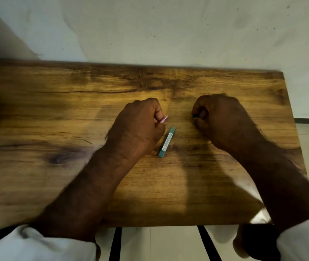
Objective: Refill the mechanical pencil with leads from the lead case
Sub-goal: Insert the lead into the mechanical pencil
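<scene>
Between fisted hands, left (138, 125) gripping light pink mechanical pencil (164, 119), right (219, 119) pinching something small and teal (194, 116), slim teal plastic lead case (167, 142) lies on wooden bench (55, 119); leads likely brittle.

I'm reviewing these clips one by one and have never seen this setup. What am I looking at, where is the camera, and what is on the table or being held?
There is no machine here: a person works with two bare hands. The single picture comes from a wide-angle camera worn on the head, looking forward and down. The left hand is closed around a pink pencil; only its end sticks out. The right hand is closed on a small teal piece, too hidden to identify. Between the hands, a teal lead case lies flat on the wooden table, touched by neither grip as far as can be seen.
</scene>
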